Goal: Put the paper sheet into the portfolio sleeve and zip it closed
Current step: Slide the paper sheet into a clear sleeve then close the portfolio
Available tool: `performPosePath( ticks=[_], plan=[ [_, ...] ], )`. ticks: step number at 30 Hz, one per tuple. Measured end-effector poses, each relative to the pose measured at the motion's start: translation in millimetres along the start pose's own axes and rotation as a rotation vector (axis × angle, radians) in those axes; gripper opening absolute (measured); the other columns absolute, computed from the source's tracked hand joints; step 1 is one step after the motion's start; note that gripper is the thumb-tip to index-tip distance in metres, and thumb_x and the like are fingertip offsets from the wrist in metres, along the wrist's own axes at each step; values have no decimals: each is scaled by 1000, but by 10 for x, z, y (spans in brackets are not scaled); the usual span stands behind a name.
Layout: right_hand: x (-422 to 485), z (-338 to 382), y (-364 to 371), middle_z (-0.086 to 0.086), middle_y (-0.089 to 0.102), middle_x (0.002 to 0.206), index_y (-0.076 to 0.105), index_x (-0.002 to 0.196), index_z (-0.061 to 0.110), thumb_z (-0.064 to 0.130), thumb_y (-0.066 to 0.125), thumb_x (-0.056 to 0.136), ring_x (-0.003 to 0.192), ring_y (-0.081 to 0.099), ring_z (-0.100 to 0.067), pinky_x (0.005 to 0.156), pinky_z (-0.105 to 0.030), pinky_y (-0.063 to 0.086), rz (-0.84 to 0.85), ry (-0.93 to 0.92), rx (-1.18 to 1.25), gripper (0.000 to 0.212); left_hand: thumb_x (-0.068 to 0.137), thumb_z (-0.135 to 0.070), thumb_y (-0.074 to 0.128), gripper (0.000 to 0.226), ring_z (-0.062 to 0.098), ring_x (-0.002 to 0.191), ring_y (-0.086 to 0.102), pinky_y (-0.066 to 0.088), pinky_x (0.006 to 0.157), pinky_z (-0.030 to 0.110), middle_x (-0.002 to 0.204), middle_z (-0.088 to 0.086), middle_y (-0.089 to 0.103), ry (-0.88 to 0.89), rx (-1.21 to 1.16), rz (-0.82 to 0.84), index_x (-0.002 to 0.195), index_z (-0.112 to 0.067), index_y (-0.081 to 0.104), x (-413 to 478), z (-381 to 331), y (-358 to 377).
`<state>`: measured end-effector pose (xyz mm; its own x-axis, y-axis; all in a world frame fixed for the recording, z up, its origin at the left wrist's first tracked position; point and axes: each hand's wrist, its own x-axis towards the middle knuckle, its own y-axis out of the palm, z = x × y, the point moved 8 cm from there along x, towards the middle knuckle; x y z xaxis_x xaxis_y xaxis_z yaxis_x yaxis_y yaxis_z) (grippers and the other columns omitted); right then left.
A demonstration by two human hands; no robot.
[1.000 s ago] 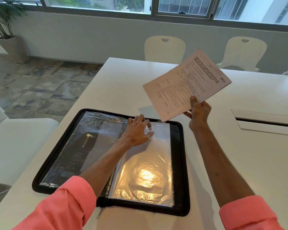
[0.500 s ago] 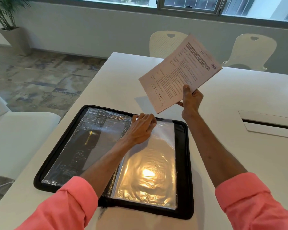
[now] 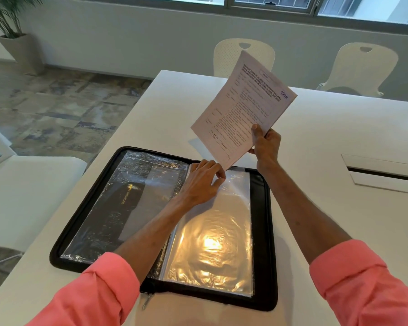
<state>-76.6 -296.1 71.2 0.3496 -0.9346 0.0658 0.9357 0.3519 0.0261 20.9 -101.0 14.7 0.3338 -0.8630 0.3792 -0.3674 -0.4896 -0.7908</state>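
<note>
A black zip portfolio (image 3: 262, 231) lies open on the white table (image 3: 339, 142). Clear plastic sleeves fill both halves; the right sleeve (image 3: 212, 243) glares with reflected light. My left hand (image 3: 203, 180) sits at the top edge of the right sleeve, its fingers curled and pinching the plastic there. My right hand (image 3: 266, 144) grips the lower edge of a printed paper sheet (image 3: 243, 107), held up and tilted above the portfolio's far edge. The sheet's lower corner hangs just above my left fingers. The zip pull (image 3: 146, 301) lies at the near edge.
Two white chairs (image 3: 244, 57) stand at the table's far side. A cable hatch (image 3: 384, 172) is set in the table at the right. Another white table (image 3: 21, 198) is on the left, and a potted plant (image 3: 14, 36) stands by the far wall.
My right hand has brought the sheet down and nearer, turning it more upright, so its corner is now close to the sleeve's top. My left fingers have curled onto the sleeve edge.
</note>
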Motion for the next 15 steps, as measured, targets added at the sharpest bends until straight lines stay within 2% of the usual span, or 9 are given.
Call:
performPosePath(
  ticks=[4, 8, 15],
  plan=[
    [18, -32, 13, -5, 80, 108, 69, 113, 20, 26, 64, 108, 87, 81, -18, 72, -41, 69, 8, 9, -7, 9, 102, -26, 65, 11, 18, 120, 58, 37, 112, 38, 129, -3, 70, 4, -4, -13, 112, -25, 64, -22, -11, -3],
    [4, -36, 35, -5, 81, 107, 69, 108, 22, 24, 64, 108, 85, 81, -16, 70, -41, 69, 38, 20, -27, 6, 102, -26, 65, 13, 22, 124, 61, 37, 114, 41, 136, 1, 71, -14, -14, -8, 115, -24, 61, -23, 12, -7],
    [0, 8, -59, -3, 82, 104, 71, 106, 22, 22, 65, 108, 83, 81, -17, 64, -42, 68, 117, -7, -114, 7, 104, -24, 63, 11, 20, 115, 65, 33, 107, 33, 123, -4, 74, -20, -31, -16, 114, -21, 59, 6, 19, -10]
  ],
)
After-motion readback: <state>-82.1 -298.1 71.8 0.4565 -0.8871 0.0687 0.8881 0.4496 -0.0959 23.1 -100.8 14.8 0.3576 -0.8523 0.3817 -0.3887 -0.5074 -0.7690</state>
